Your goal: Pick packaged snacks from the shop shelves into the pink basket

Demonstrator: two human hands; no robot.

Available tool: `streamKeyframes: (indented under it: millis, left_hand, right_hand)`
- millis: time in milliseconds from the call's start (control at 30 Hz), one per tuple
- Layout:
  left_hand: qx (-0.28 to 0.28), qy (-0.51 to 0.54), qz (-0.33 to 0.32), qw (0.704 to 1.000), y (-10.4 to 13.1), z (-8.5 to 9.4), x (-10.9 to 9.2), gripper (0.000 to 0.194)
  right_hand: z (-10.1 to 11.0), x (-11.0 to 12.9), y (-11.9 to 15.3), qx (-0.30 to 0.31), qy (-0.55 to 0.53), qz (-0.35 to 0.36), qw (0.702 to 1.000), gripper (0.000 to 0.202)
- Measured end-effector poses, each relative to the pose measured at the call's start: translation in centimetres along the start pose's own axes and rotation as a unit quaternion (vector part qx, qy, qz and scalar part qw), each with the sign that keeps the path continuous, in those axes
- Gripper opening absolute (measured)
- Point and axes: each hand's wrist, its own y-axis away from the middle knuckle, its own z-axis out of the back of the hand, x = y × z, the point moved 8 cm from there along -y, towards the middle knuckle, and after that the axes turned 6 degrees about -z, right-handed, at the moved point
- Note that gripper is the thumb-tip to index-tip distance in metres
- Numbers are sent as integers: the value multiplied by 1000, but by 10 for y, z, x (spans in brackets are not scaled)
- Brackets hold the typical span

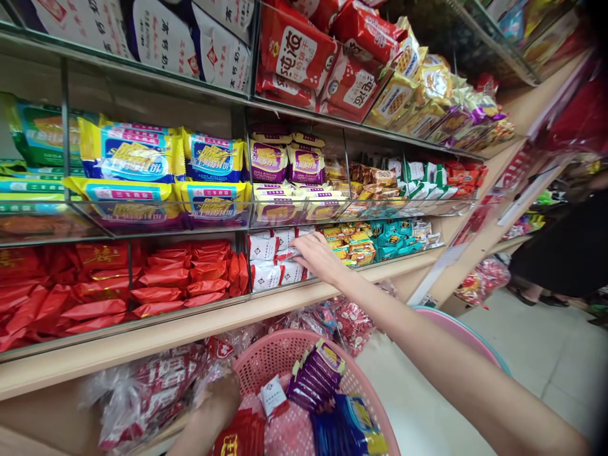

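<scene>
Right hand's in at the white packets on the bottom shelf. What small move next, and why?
I'd probably have the right hand square up the white packet at its fingertips: the hand is right there, and that packet seems to lie at a slant beside the more neatly stacked packets to its left. Whether the fingers grip it is hard to tell.

Above the right hand [317, 254], "SODA BISCUITS" is printed on purple packets [268, 163] and, farther left, on yellow-and-blue packets [213, 158]. Higher, "Cookies" is shown on a gold packet [392, 101] to that hand's right, and "高钙奶" on white-and-purple packets [164, 44] to its left. Above and far left of the left hand [223, 396], "SODA" is carried by a green packet [40, 130].
</scene>
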Motion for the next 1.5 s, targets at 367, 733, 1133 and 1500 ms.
streamKeyframes:
  millis: [367,733,1133,1500]
  left_hand:
    - [-56,-5,-13,998,-13,2,16,46]
    - [-54,6,-8,998,-13,-3,17,39]
    - [-58,0,-7,998,-5,4,10,43]
    - [-65,0,-14,998,0,12,4,43]
  right_hand:
    - [18,-7,91,-155,-578,-378,707,34]
    - [-67,59,178,20,-751,-523,403,41]
    - [-233,114,252,166,-477,-555,661,22]
    - [-248,121,249,223,-354,-544,728,13]
